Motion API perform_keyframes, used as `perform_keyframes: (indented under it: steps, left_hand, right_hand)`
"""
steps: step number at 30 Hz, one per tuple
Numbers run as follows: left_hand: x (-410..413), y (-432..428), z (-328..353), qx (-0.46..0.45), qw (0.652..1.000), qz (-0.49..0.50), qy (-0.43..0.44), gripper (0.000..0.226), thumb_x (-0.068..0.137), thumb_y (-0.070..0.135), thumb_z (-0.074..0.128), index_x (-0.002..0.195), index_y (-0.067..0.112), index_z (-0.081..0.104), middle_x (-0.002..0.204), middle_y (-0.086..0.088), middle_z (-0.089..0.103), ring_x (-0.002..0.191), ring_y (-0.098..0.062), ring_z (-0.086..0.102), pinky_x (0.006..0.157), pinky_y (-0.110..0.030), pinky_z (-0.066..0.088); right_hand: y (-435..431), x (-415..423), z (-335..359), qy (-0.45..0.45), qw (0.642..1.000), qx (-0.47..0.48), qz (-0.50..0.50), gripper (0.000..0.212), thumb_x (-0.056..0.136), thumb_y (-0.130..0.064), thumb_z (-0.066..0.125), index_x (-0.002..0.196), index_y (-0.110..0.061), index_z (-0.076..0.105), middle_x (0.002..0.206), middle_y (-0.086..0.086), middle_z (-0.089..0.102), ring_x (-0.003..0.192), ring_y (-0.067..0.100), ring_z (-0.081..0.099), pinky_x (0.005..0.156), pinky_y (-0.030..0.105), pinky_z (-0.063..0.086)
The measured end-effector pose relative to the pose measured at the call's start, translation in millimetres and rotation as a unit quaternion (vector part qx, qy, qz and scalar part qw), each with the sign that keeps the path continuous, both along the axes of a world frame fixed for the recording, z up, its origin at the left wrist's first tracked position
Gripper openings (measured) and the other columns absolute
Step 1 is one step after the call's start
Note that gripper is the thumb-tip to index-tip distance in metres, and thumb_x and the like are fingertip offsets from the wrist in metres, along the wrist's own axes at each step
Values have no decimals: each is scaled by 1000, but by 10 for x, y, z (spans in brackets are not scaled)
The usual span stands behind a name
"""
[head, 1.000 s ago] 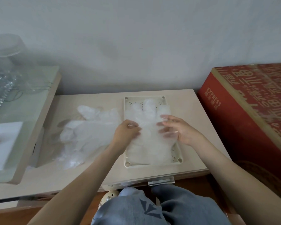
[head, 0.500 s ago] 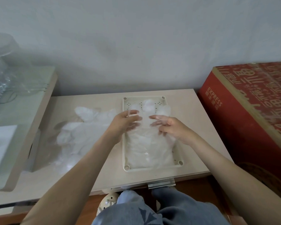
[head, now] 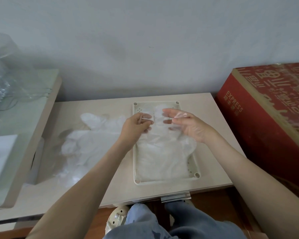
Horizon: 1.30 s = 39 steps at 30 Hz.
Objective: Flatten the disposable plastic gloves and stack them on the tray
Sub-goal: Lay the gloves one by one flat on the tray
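Gloves (head: 162,156) translucent, crinkled, stacked on cream tray (head: 192,167)

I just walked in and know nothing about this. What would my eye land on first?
The left hand and right hand meet in the middle, pinching a clear glove over a cream tray. Left of the tray, a crumpled pile of gloves lies on the table. A big red box stands at the right edge.
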<state>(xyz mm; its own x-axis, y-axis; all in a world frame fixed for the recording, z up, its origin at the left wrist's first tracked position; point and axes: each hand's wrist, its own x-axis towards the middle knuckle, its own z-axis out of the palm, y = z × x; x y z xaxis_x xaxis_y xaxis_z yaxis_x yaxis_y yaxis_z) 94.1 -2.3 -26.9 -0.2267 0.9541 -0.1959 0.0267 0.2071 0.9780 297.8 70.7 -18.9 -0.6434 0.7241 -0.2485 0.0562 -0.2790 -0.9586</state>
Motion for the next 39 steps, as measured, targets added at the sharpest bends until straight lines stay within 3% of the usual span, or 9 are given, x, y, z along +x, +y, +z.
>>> perform_keyframes:
  steps: [5,8,14,16,19,25,30,35,39]
  left_hand:
    - [41,31,-71,-16,999,36,22,19,90,4,56,100,19,61,96,-7,70,73,-16,66,78,-31,56]
    - [116,3,-110,8,982,62,181,45,89,9,58,133,13,45,131,-6,55,114,-20,56,98,-28,43]
    - [292,-215,-212,216,804,11,554,60,79,29,55,133,6,44,143,-21,41,121,-35,40,101,-44,30]
    - [348,-285,-252,197,766,-122,600,61,86,44,43,136,10,40,148,-21,34,132,-36,36,108,-48,25]
    - [370,-347,-374,57,683,-293,667,80,92,65,28,153,20,3,159,-14,-15,147,-31,-10,116,-52,-5]
    - [382,-330,-549,-43,695,-335,635,85,89,73,22,151,29,-16,156,-6,-29,144,-27,-25,116,-49,-13]
    - [380,-264,-524,-81,688,-367,621,89,86,77,23,149,31,-22,154,-4,-33,142,-26,-29,117,-49,-11]
    - [434,-264,-503,-77,682,-376,623,92,85,78,24,149,31,-21,154,-4,-33,142,-26,-29,117,-50,-11]
    - [424,-290,-514,-65,681,-376,625,93,84,79,26,150,31,-19,155,-4,-30,143,-26,-27,117,-50,-10]
  right_hand:
    - [83,-12,-21,-116,990,72,28,27,88,-18,59,112,-26,69,125,-10,65,117,7,57,104,29,36]
    - [108,-64,-15,-184,976,113,39,33,95,-6,52,122,-22,63,128,-10,61,120,3,54,103,18,36]
    - [205,-194,0,-256,949,181,23,40,92,2,48,115,-26,67,119,-4,65,113,7,56,96,19,43]
    - [232,-215,-33,-250,947,200,26,47,90,9,46,114,-26,64,114,-4,67,108,7,59,81,12,45]
    - [241,-208,-47,-266,941,208,18,47,90,3,50,122,-31,58,106,-9,66,86,1,62,72,11,44]
    - [273,-148,-123,-304,917,252,-63,42,91,-11,57,130,-28,53,106,-2,66,94,11,62,91,32,51]
    - [204,-79,-17,-325,860,331,-213,44,92,-10,53,136,-14,47,113,6,62,92,14,53,83,20,39]
    - [-152,-9,-150,-502,754,421,-43,77,88,-31,59,151,-23,16,147,3,34,131,29,33,103,42,26]
    - [-251,170,-346,-540,750,380,-30,74,93,-28,50,151,-25,5,151,0,23,137,22,21,108,40,16]
